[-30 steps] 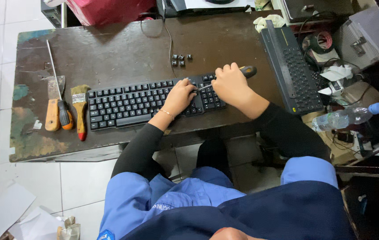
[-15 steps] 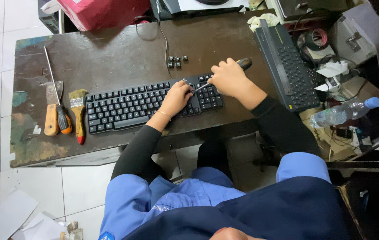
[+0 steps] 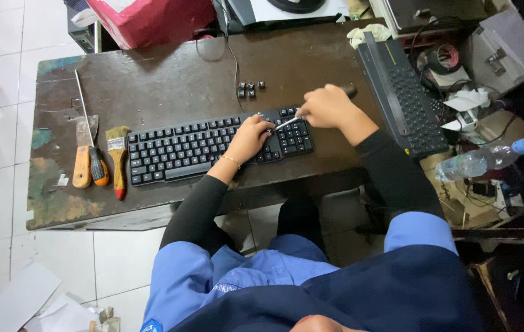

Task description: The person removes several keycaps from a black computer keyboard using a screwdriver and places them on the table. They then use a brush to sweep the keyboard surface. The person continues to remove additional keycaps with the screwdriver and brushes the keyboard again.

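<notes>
A black keyboard [image 3: 200, 149] lies along the front of a dark worn table [image 3: 170, 74]. My left hand [image 3: 250, 138] rests on its right part, fingers pressing on the keys. My right hand [image 3: 329, 106] is closed around a black-handled tool whose thin metal shaft [image 3: 286, 123] points down-left into the keys beside my left fingertips. Several loose black keycaps [image 3: 248, 90] sit on the table just behind the keyboard.
A scraper [image 3: 82, 157], a long screwdriver [image 3: 90, 135] and a paintbrush [image 3: 117, 161] lie at the left. A second keyboard [image 3: 406, 98] leans at the table's right edge. A plastic water bottle [image 3: 483, 161], cables and clutter fill the right; a red box [image 3: 151, 21] stands behind.
The view has shifted slightly. My right hand has drawn back a little so the tool's metal shaft now shows between both hands. My left hand stays on the keys.
</notes>
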